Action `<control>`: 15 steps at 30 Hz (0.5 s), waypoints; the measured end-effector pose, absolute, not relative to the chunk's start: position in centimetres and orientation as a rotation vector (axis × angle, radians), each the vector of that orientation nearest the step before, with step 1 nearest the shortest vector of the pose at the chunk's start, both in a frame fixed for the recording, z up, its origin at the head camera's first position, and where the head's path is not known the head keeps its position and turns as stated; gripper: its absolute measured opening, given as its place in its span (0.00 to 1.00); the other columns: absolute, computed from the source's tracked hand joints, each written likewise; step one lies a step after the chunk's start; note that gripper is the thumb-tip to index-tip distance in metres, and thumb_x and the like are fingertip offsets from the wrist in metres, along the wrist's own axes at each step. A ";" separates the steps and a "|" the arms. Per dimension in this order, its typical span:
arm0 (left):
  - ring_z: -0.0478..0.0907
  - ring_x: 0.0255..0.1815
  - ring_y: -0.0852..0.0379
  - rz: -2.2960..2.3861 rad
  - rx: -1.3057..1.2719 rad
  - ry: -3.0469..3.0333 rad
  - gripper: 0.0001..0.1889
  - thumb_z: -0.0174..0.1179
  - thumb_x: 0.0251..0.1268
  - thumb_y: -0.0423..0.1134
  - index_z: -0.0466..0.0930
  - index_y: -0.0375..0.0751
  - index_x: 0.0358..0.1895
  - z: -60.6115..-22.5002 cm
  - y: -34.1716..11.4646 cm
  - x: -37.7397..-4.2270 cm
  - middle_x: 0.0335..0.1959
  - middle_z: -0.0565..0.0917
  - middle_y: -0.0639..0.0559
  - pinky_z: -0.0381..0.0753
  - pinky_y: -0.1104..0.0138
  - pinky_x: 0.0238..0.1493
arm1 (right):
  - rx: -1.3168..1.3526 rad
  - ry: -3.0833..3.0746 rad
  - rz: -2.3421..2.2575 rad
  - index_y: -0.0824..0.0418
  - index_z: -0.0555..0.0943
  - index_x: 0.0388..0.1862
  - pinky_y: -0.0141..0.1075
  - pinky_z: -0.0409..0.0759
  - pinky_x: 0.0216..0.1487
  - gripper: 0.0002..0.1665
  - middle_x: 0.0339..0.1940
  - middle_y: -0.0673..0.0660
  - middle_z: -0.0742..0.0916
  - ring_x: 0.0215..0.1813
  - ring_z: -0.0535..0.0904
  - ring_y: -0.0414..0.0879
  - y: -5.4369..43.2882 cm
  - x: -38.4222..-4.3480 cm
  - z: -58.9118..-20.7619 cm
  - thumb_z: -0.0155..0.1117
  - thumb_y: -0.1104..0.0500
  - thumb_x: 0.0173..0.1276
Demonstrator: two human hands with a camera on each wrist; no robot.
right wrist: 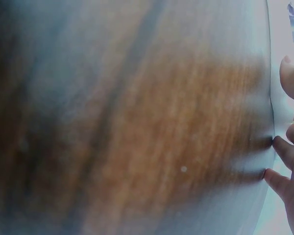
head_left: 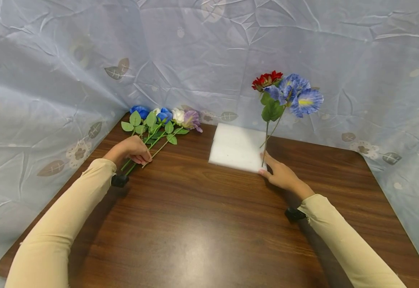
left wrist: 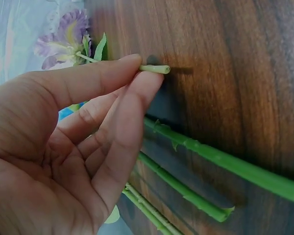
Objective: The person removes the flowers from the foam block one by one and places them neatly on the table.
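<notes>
My left hand (head_left: pixel 137 150) pinches the lower stem (left wrist: pixel 157 69) of a purple iris (head_left: pixel 192 120) between thumb and forefinger. Its bloom lies at the back left among blue roses (head_left: pixel 164 115) and white roses (head_left: pixel 178 115). Thick green stems (left wrist: pixel 225 159) lie below that hand in the left wrist view. A white foam block (head_left: pixel 236 148) sits at the back middle of the table. My right hand (head_left: pixel 283 174) touches the block's right end with fingers extended. A red flower (head_left: pixel 267 80) and a blue iris (head_left: pixel 304 100) stand upright at that end, their stems leaning slightly.
The brown wooden table (head_left: pixel 202 224) has rounded corners. A pale patterned curtain (head_left: pixel 195 52) hangs close behind its back edge and along both sides. Black wrist cameras (head_left: pixel 119 180) are strapped below both sleeves.
</notes>
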State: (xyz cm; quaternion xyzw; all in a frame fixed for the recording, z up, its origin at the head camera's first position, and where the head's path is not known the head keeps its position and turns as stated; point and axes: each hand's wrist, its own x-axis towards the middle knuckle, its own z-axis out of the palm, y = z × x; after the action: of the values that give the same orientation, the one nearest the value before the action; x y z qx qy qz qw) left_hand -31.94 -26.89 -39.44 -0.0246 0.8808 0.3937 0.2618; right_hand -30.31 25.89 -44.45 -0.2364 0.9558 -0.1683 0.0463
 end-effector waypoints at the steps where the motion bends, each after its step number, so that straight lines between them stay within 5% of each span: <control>1: 0.86 0.23 0.61 1.050 -0.062 2.386 0.09 0.66 0.60 0.27 0.89 0.26 0.43 -39.4 -26.9 -32.0 0.26 0.91 0.48 0.88 0.67 0.32 | -0.721 2.916 -0.512 0.65 0.53 0.83 0.65 0.66 0.74 0.43 0.83 0.70 0.55 0.77 0.62 0.71 25.9 -30.3 -44.4 0.56 0.47 0.80; 15: 0.85 0.22 0.62 0.849 -0.026 2.377 0.09 0.68 0.64 0.33 0.90 0.30 0.42 -38.9 -26.4 -32.5 0.20 0.88 0.51 0.87 0.69 0.29 | -0.723 2.907 -0.525 0.64 0.51 0.83 0.64 0.64 0.75 0.43 0.83 0.70 0.53 0.78 0.61 0.71 25.9 -30.4 -44.5 0.54 0.46 0.81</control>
State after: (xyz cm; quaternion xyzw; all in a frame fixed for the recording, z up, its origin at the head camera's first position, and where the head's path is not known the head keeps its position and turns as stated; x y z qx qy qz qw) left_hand -32.50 -26.45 -38.94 -0.0100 0.8972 0.3203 0.3039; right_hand -30.36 25.90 -44.49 -0.2376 0.9546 -0.1726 0.0503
